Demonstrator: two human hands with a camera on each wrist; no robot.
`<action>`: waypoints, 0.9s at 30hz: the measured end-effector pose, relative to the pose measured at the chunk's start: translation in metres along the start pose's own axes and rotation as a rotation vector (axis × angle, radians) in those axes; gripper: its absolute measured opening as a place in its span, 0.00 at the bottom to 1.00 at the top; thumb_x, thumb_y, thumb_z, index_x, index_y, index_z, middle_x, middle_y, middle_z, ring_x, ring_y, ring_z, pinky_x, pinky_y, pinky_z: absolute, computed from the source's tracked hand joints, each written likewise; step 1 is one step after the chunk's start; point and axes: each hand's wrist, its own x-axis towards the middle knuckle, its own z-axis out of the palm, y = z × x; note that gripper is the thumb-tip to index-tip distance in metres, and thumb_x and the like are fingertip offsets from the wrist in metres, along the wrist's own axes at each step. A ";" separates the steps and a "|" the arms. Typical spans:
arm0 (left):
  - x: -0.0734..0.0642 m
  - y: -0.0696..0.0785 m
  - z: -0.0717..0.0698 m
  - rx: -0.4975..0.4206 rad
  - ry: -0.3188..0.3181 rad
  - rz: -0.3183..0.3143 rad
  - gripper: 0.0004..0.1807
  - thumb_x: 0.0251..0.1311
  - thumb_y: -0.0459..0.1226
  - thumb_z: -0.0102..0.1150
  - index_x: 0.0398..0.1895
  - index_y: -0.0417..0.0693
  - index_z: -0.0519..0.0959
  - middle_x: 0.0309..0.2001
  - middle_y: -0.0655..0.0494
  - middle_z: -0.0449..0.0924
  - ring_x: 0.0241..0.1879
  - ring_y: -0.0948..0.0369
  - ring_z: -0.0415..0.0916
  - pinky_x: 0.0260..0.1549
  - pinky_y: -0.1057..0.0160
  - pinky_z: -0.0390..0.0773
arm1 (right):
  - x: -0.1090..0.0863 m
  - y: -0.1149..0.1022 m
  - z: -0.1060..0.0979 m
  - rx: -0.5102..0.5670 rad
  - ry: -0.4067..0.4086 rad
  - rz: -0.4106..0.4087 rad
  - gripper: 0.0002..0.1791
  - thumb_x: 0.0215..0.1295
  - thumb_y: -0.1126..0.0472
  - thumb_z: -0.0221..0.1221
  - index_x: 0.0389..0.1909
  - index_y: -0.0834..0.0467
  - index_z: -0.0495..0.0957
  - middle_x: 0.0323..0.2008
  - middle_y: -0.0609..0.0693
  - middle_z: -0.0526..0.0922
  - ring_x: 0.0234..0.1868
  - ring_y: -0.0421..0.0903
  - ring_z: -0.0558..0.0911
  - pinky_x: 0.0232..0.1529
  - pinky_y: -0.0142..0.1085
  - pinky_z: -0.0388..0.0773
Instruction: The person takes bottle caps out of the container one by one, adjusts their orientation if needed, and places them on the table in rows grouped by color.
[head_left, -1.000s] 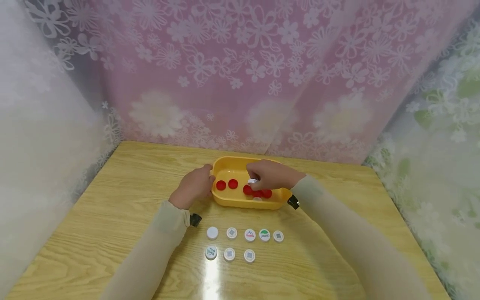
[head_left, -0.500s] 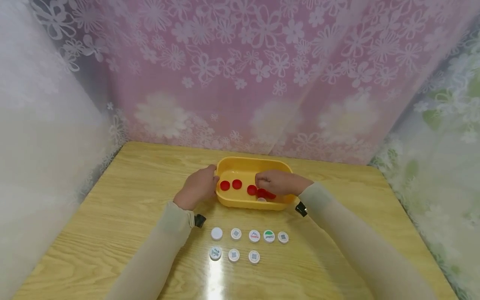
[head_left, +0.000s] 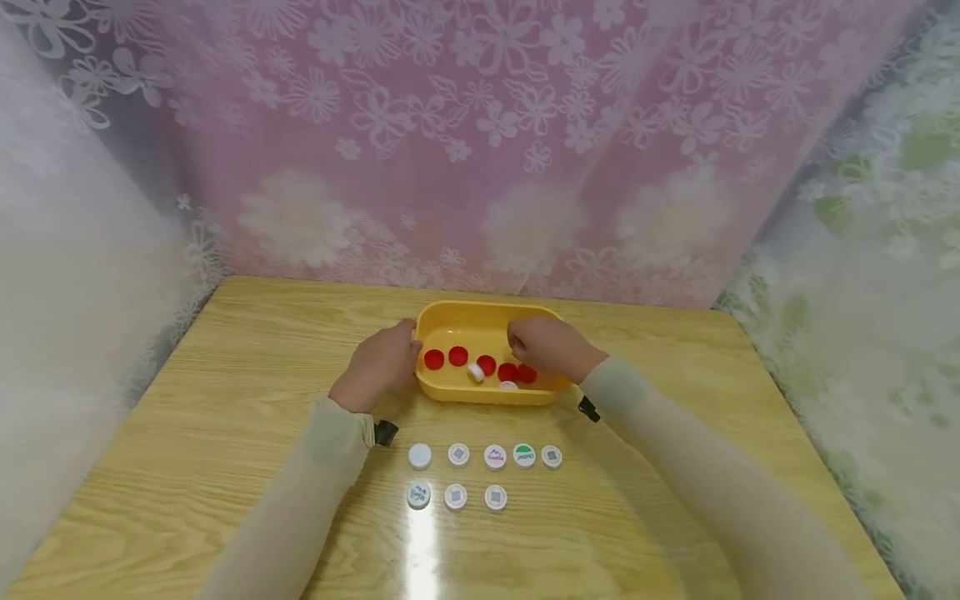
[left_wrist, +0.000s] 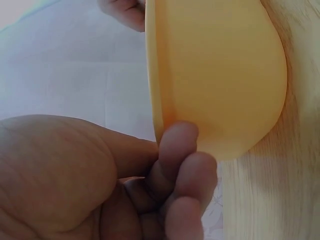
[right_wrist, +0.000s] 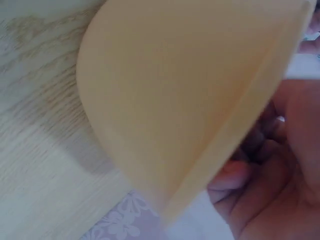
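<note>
My left hand (head_left: 378,362) grips the left end of a yellow plastic tub (head_left: 487,397); in the left wrist view its thumb and curled fingers pinch the rim of the tub (left_wrist: 215,65). Over the right part of the tub is my right hand (head_left: 553,343), fingers curled and reaching down inside. The tub wall hides part of that hand in the right wrist view, so I cannot tell whether it holds a cap. Several red bottle caps (head_left: 458,356) lie on the tub's floor. Among them a white bottle cap (head_left: 476,372) stands tilted, and another white cap (head_left: 508,386) shows near the front wall.
In front of the tub, several white bottle caps lie in two rows on the wooden table (head_left: 225,467). One cap (head_left: 524,455) of the far row has a green print. A pink flowered curtain (head_left: 450,167) hangs behind the table's back edge.
A second ago my right hand pinched a white cap; now a white cap lies tilted among the red ones and the hand is farther right. My left hand keeps its grip on the tub.
</note>
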 end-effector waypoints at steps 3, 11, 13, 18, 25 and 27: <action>0.001 0.000 -0.002 -0.001 -0.003 0.000 0.28 0.80 0.41 0.45 0.76 0.33 0.62 0.69 0.37 0.73 0.65 0.43 0.75 0.64 0.43 0.74 | 0.001 -0.005 -0.002 -0.061 -0.087 -0.016 0.13 0.71 0.59 0.61 0.53 0.59 0.79 0.45 0.52 0.85 0.37 0.47 0.79 0.48 0.41 0.81; 0.002 0.002 0.002 -0.010 0.002 0.001 0.25 0.80 0.41 0.46 0.73 0.36 0.67 0.66 0.41 0.77 0.63 0.44 0.77 0.63 0.44 0.75 | 0.011 -0.039 0.004 -0.320 -0.213 -0.407 0.21 0.75 0.53 0.61 0.66 0.43 0.77 0.48 0.47 0.83 0.34 0.45 0.80 0.42 0.38 0.82; 0.002 0.003 0.004 -0.022 -0.007 0.012 0.24 0.80 0.41 0.47 0.71 0.37 0.69 0.65 0.42 0.78 0.62 0.45 0.78 0.63 0.45 0.76 | 0.016 -0.046 0.010 -0.348 -0.247 -0.444 0.19 0.77 0.53 0.58 0.66 0.39 0.76 0.45 0.46 0.83 0.30 0.45 0.79 0.39 0.37 0.81; 0.000 0.002 0.010 -0.038 -0.003 0.031 0.23 0.80 0.40 0.48 0.69 0.36 0.70 0.63 0.42 0.79 0.60 0.45 0.78 0.63 0.46 0.76 | 0.027 -0.059 0.022 -0.323 -0.321 -0.456 0.12 0.79 0.49 0.55 0.59 0.37 0.78 0.36 0.40 0.81 0.34 0.44 0.80 0.44 0.38 0.81; 0.002 0.000 0.007 -0.040 0.012 0.028 0.23 0.80 0.41 0.47 0.70 0.37 0.70 0.62 0.42 0.80 0.59 0.45 0.79 0.62 0.46 0.77 | 0.034 -0.064 0.019 -0.336 -0.288 -0.445 0.07 0.78 0.50 0.57 0.49 0.46 0.79 0.31 0.41 0.78 0.33 0.44 0.78 0.46 0.36 0.79; 0.003 0.001 0.006 -0.034 0.007 0.029 0.23 0.80 0.41 0.47 0.70 0.37 0.70 0.62 0.42 0.80 0.59 0.45 0.79 0.62 0.46 0.77 | 0.035 -0.060 0.015 -0.344 -0.243 -0.440 0.09 0.76 0.52 0.59 0.50 0.50 0.78 0.35 0.44 0.79 0.35 0.44 0.78 0.46 0.35 0.80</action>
